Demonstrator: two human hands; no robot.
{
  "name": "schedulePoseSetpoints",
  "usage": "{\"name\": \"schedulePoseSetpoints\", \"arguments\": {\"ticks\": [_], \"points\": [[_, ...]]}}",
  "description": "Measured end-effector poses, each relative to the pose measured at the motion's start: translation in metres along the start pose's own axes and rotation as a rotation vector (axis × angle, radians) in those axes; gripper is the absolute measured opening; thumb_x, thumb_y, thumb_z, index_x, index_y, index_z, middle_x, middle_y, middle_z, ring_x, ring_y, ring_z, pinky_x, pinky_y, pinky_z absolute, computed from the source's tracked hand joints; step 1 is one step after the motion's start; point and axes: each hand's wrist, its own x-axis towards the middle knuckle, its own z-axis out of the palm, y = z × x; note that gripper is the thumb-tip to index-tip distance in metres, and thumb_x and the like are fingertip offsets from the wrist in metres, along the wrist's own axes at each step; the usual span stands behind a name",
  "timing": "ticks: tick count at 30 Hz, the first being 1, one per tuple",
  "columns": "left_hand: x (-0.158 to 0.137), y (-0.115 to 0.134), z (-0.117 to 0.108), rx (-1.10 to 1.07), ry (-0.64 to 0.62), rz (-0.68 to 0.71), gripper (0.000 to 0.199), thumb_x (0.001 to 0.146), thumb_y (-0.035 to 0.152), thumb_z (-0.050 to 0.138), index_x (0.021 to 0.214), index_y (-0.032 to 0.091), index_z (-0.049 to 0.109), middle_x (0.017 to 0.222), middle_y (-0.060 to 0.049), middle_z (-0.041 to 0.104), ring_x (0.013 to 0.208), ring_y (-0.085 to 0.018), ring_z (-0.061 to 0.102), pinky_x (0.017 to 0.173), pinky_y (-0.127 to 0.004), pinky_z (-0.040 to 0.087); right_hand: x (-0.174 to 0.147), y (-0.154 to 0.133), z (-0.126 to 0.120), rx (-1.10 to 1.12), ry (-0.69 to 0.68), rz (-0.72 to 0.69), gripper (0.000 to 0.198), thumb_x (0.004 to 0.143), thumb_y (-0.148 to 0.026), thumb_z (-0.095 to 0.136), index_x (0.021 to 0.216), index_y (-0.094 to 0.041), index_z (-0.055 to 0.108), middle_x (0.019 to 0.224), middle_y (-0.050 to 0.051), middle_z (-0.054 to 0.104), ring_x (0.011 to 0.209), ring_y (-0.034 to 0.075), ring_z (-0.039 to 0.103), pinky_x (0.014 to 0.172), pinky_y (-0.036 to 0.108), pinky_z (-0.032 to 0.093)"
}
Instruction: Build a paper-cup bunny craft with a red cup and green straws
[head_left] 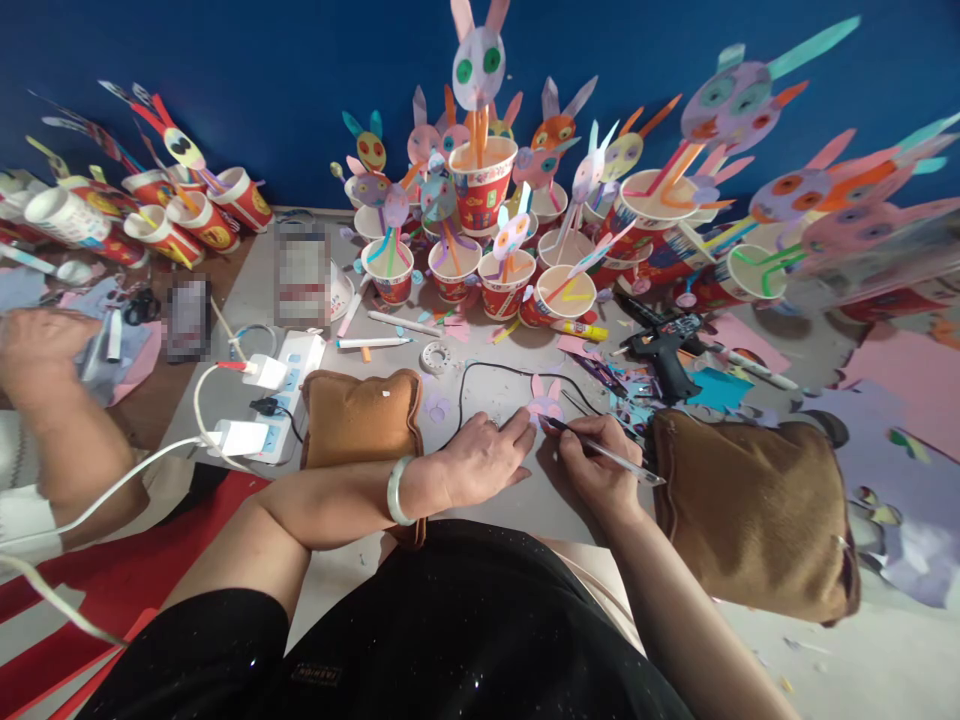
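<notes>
My right hand (pixel 600 460) grips a pen (pixel 619 460) with a dark tip end and a clear barrel. The tip meets a small pink-purple paper rabbit face (pixel 546 402) lying on the grey table (pixel 517 505). From the other side my left hand (pixel 487 455) lies flat, fingers stretched out, with fingertips at the edge of that paper face. A pale bangle circles my left wrist. Part of the cutout is hidden by my fingers. A black cable (pixel 510 367) curves just behind it.
Paper cups (pixel 506 285) with paper animal heads crowd the back. Brown cushions (pixel 364 415) flank my arms. A power strip (pixel 289 395) with cords stands left; a black glue gun (pixel 667 350) and paper scraps lie right. Another person's hand (pixel 37 350) is far left.
</notes>
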Motion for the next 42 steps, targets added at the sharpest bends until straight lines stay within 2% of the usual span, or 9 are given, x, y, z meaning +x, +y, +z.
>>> {"name": "schedulePoseSetpoints", "arguments": {"ticks": [17,27,42], "points": [[0.000,0.000,0.000,0.015,0.023,0.006,0.055,0.099,0.049,0.050,0.140,0.012,0.052,0.152,-0.019,0.046,0.077,-0.016,0.066,0.075,-0.035,0.045,0.000,0.001,0.000,0.015,0.020,-0.001,0.006,0.077,-0.027,0.058,0.074,-0.024,0.055,0.064,0.000,0.066,0.055,0.017,0.062,0.058,0.029,0.050],[0.001,-0.001,-0.001,0.006,0.012,0.005,0.055,0.099,0.050,0.050,0.138,0.013,0.053,0.151,-0.018,0.048,0.077,-0.016,0.066,0.073,-0.034,0.043,-0.002,0.013,-0.007,0.066,0.122,0.048,0.007,0.076,-0.024,0.057,0.071,-0.023,0.052,0.060,0.000,0.063,0.053,0.017,0.059,0.054,0.030,0.049],[0.000,-0.001,0.001,0.015,0.011,0.006,0.056,0.100,0.050,0.048,0.141,0.012,0.051,0.152,-0.019,0.046,0.076,-0.016,0.066,0.074,-0.035,0.044,-0.003,0.017,-0.004,-0.022,0.103,0.059,0.010,0.077,-0.030,0.059,0.072,-0.023,0.054,0.063,0.001,0.066,0.054,0.018,0.061,0.057,0.030,0.047]]}}
